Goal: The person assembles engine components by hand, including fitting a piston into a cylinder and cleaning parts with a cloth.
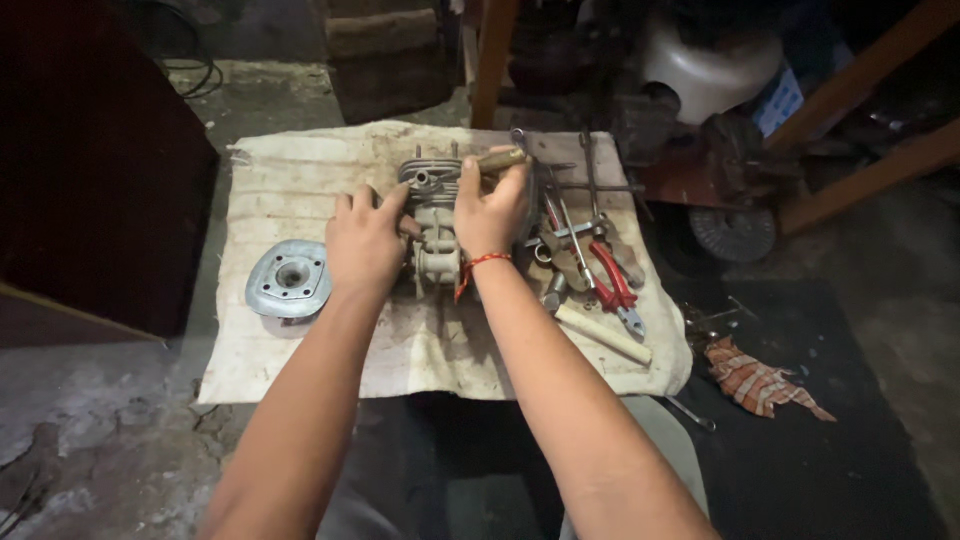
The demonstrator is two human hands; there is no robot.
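A small finned engine cylinder of grey metal lies on a stained white cloth spread on the floor. My left hand rests against its left side, fingers curled on the metal. My right hand grips a wooden-handled tool and holds it over the cylinder's right side; its working end is hidden. A red thread is tied round my right wrist.
A round metal cylinder head lies at the cloth's left edge. Spanners, red-handled pliers and a wooden handle are piled on the right. A checked rag, a dark cabinet and machine parts surround the cloth.
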